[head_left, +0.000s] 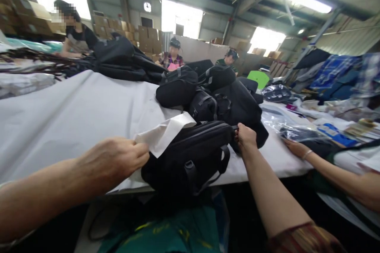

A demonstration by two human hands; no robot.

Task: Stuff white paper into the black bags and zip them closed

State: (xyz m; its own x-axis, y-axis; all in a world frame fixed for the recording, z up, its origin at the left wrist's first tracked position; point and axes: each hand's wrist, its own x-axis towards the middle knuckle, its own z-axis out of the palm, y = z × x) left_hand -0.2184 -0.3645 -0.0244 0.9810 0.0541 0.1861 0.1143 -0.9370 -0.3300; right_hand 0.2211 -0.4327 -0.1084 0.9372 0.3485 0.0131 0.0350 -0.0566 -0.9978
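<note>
A black bag (190, 154) with a top zipper, straps and a buckle lies at the table's near edge. My right hand (246, 136) is closed in a pinch on a small tab at the bag's right end. My left hand (115, 158) is closed at the bag's left end, its fingers on a white sheet of paper (169, 132). The sheet lies partly across the bag's top and sticks up to the left. My left fingertips are partly hidden.
More black bags (208, 91) are heaped just behind on the white-covered table (74, 114). A co-worker's hand (297, 149) rests at the right by plastic-wrapped goods (279, 93). Other people sit across the table. A dark pile of bags (118, 57) lies far left.
</note>
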